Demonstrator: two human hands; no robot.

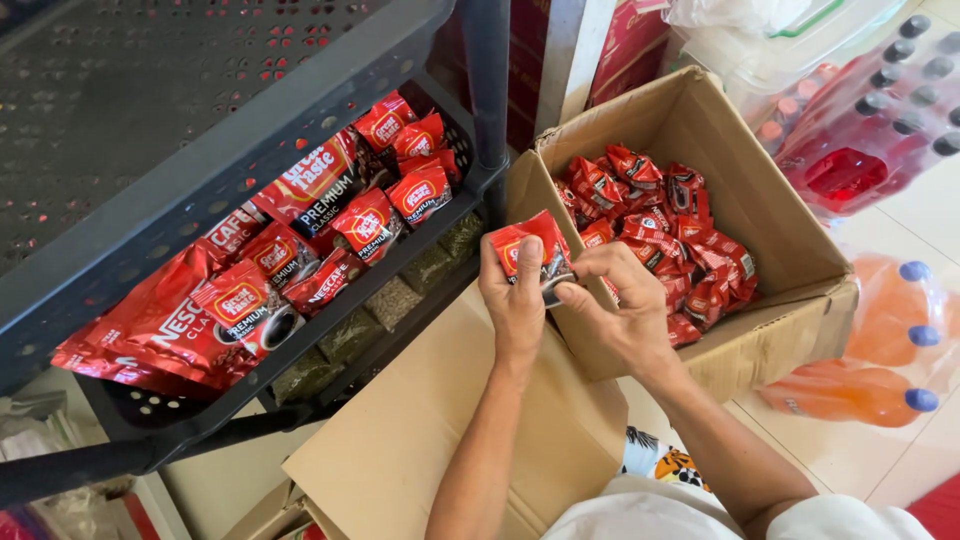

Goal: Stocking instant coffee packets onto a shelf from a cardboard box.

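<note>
Both hands, left (pixel 515 305) and right (pixel 618 300), pinch one small red foil coffee sachet (pixel 530 250), its long axis tilted up-left, beside one open cardboard box (pixel 770 215).

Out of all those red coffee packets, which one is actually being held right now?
The red packet between the left hand and right hand, raised beside the cardboard box. The others lie in the box or on the shelf.

Both forearms are bare to the elbow. The left hand (pixel 515 300) and right hand (pixel 620 305) wear no gloves, rings or watch. A white garment (pixel 640 510) shows below, edged by patterned fabric (pixel 662 462).
</note>
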